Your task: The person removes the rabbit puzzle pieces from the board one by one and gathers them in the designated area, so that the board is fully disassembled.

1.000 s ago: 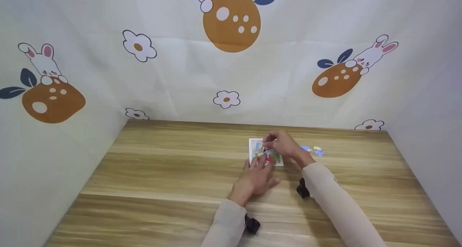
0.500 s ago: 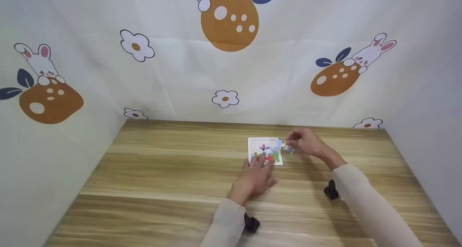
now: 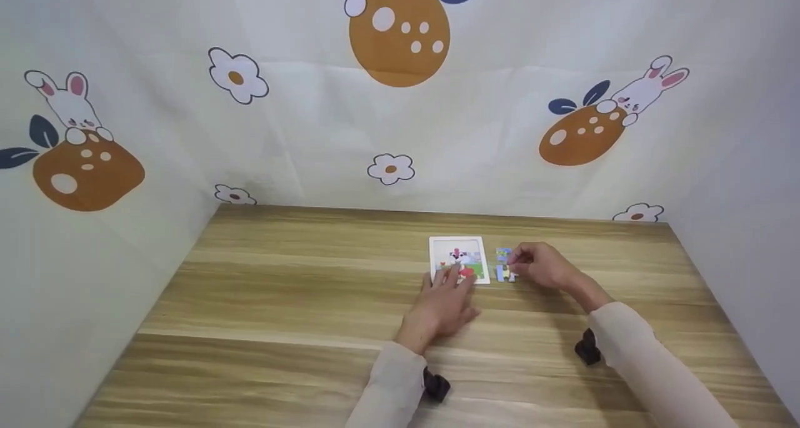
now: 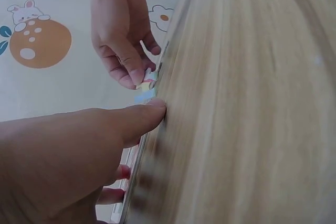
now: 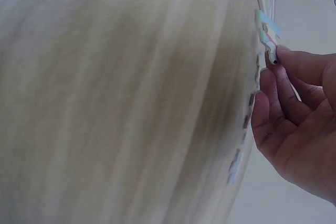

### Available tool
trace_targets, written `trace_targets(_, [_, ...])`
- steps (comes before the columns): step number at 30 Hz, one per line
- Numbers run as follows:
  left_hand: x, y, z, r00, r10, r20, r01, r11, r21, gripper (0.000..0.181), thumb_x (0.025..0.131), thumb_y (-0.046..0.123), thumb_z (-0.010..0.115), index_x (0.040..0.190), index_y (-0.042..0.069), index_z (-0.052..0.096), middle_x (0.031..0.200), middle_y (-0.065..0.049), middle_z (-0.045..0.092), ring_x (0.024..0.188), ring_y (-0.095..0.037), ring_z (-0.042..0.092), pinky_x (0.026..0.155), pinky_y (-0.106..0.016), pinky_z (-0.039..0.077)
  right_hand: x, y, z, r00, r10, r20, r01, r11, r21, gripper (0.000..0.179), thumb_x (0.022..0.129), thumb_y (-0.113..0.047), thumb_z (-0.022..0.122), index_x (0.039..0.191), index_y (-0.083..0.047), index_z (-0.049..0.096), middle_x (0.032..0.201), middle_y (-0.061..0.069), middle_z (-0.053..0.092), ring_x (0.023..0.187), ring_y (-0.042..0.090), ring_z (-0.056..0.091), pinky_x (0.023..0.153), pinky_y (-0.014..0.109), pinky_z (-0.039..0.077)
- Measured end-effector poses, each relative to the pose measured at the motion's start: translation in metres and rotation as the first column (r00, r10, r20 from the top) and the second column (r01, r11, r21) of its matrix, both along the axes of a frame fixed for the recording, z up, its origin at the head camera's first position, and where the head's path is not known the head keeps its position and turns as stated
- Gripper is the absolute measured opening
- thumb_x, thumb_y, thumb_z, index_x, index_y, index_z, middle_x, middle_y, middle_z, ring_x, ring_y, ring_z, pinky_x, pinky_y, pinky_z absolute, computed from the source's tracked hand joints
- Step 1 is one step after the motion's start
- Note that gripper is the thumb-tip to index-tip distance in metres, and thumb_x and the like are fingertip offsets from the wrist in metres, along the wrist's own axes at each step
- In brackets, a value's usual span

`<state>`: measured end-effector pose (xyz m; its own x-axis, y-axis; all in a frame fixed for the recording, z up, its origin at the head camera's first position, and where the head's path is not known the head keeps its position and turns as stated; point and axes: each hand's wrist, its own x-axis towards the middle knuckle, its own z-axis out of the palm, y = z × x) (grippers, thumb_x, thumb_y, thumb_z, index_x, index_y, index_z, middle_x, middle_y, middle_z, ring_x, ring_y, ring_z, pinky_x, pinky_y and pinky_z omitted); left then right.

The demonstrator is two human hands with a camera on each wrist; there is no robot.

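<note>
A small white-framed jigsaw puzzle tray (image 3: 462, 244) lies flat on the table in the head view. Pieces with a cartoon animal and a green and red area fill its lower part, while its upper part shows pale backing. My left hand (image 3: 437, 306) rests with its fingers spread on the tray's near edge. Right of the tray, my right hand (image 3: 548, 267) pinches a blue and yellow puzzle piece (image 3: 504, 274) between thumb and fingers; the left wrist view shows this piece (image 4: 146, 85) close up. Just beyond it lies another blue puzzle piece (image 3: 502, 252).
More puzzle pieces (image 5: 235, 167) lie flat along the tabletop near my right hand in the right wrist view, seen edge-on. The wood-grain table (image 3: 281, 278) is bounded by a pale printed cloth (image 3: 300, 122) at the back and sides.
My right hand has moved from above the tray out to the right, carrying the puzzle piece, then slightly nearer. My left hand has stayed on the tray.
</note>
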<state>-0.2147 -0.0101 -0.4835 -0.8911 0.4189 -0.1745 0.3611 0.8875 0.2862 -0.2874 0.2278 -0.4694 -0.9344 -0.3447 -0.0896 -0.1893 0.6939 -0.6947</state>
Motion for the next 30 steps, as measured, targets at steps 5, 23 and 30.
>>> trace_targets(5, [-0.001,-0.0004,0.0011,1.0,0.001,-0.013,-0.001,1.0,0.001,0.065,0.1,0.047,0.053,0.157,0.022,0.033,0.167,-0.009,0.022,0.154,-0.032,0.023,0.125,-0.058,0.02,0.0009,0.0033,-0.003,1.0,-0.002,-0.023,0.002,1.0,0.008,0.008,0.095,-0.007,0.065,0.098,-0.001,0.071,0.1,0.013,0.072,0.091,0.016,0.063,0.079,0.022,0.049])
trace_targets(23, [0.0008,-0.0008,-0.0007,1.0,0.007,0.012,-0.008,0.999,0.032,0.065,0.101,0.048,0.051,0.158,0.022,0.032,0.168,-0.01,0.019,0.155,-0.032,0.02,0.125,-0.059,0.015,0.004,-0.0006,-0.0081,0.999,-0.031,0.012,0.03,0.998,0.059,0.02,0.086,-0.016,0.079,0.098,-0.003,0.069,0.092,0.007,0.068,0.083,0.014,0.059,0.072,0.022,0.048])
trace_targets(30, [0.0009,-0.0003,-0.0007,1.0,0.001,0.0,-0.001,0.999,0.032,0.065,0.101,0.047,0.052,0.158,0.022,0.032,0.168,-0.01,0.02,0.154,-0.032,0.021,0.125,-0.059,0.017,0.0036,-0.0011,-0.0076,1.0,-0.028,-0.004,0.029,0.997,0.076,0.023,0.087,-0.019,0.078,0.099,-0.002,0.067,0.093,0.009,0.068,0.085,0.016,0.061,0.076,0.027,0.049])
